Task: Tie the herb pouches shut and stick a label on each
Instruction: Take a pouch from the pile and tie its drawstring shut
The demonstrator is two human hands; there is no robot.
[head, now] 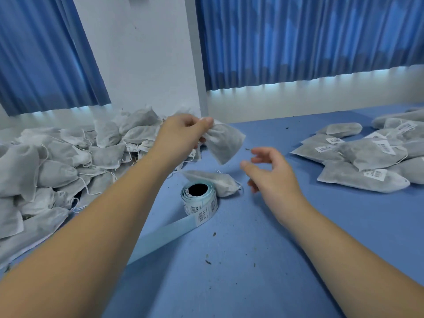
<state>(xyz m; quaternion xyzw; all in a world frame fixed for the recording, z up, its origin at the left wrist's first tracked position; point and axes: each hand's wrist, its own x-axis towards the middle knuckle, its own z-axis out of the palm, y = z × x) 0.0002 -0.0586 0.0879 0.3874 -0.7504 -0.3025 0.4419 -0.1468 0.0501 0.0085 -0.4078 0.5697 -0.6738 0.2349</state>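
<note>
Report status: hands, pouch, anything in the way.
Left hand pinches pouch by its top, lifted. Right hand open, empty, beside it. Label roll below, nothing blocking.

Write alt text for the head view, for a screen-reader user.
The left hand pinches a grey herb pouch by its top above a blue table, the open right hand hovering beside it. A label roll stands below; unlabelled pouches pile left, labelled pouches right.
</note>
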